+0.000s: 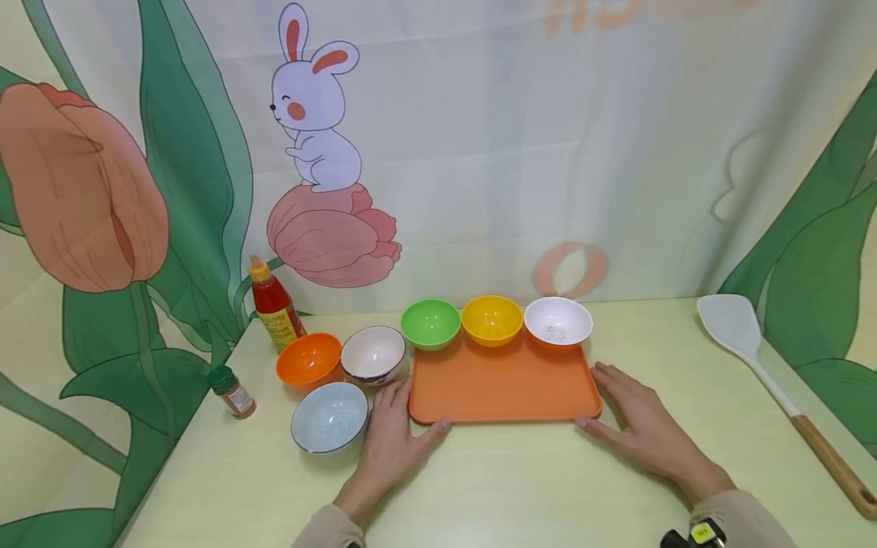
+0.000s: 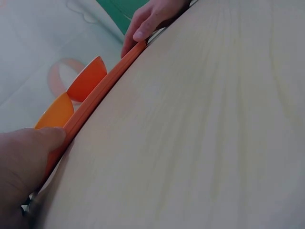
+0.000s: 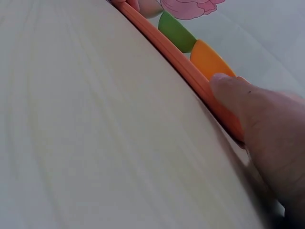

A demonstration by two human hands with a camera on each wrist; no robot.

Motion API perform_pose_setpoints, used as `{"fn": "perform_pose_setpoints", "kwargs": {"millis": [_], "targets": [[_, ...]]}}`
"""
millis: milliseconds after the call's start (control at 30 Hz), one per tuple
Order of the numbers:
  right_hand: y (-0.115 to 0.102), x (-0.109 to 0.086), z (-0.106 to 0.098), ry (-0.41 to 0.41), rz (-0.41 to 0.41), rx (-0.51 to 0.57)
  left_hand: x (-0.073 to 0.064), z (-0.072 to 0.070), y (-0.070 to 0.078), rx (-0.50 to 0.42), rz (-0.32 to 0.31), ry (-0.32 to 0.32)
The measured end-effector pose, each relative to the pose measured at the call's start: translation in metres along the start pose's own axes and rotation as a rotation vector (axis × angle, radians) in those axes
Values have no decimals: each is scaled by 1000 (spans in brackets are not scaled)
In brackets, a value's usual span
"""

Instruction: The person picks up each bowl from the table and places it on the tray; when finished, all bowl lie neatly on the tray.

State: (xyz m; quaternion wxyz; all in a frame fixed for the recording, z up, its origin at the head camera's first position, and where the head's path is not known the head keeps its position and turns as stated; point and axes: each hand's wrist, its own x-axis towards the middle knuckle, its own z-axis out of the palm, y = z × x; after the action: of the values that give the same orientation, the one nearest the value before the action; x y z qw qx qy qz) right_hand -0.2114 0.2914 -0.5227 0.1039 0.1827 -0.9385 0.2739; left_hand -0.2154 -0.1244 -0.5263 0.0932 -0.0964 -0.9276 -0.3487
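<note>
My left hand (image 1: 393,438) and right hand (image 1: 647,426) frame the orange tray (image 1: 505,388), which lies on the table (image 1: 507,487) between them. Each hand is spread, fingers nearly straight along one short side, thumb touching the near edge by the corner; nothing is clasped in either palm. The wrist views show what the head view flattens: each thumb pressed against the tray's low outer wall, the fingertips of that same hand out of sight.

Beyond my hands, along the tray's far side, stand a green bowl (image 1: 430,325), a yellow bowl (image 1: 492,320) and a white bowl (image 1: 558,321). Only from my head do I see its white inside; my left wrist catches its orange outside. Whether their bases sit within the rim I cannot tell.

Just left of my left hand is a pale blue bowl (image 1: 330,418); a cream bowl (image 1: 373,354) is just past my fingertips, an orange bowl (image 1: 308,361) further out. Well right of my right hand lies a spatula (image 1: 776,389), which neither wrist view shows.
</note>
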Motion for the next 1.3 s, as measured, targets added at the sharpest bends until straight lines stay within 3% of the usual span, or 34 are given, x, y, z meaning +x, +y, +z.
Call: {"fn": "perform_pose_setpoints", "kwargs": {"millis": [233,400,567,700,833,967,1167,1300], "targets": [[1,0,2,4,-5,-22,0,1,1,5,-10,-2],[1,1,2,-3,1,-23,-2,2,4,31,27,-9],[1,1,2,-14,16,-29,-5,2,14,44,128,21],[1,0,2,-27,36,-29,-8,-4,27,13,265,56],[1,0,3,-27,34,-29,-9,-19,44,-32,339,106],[0,0,2,-28,34,-32,-10,-44,57,-105,349,186],[0,0,3,-26,37,-36,-11,-84,50,-143,359,339],[0,-1,2,-27,43,-29,-16,-105,37,-127,302,417]]}}
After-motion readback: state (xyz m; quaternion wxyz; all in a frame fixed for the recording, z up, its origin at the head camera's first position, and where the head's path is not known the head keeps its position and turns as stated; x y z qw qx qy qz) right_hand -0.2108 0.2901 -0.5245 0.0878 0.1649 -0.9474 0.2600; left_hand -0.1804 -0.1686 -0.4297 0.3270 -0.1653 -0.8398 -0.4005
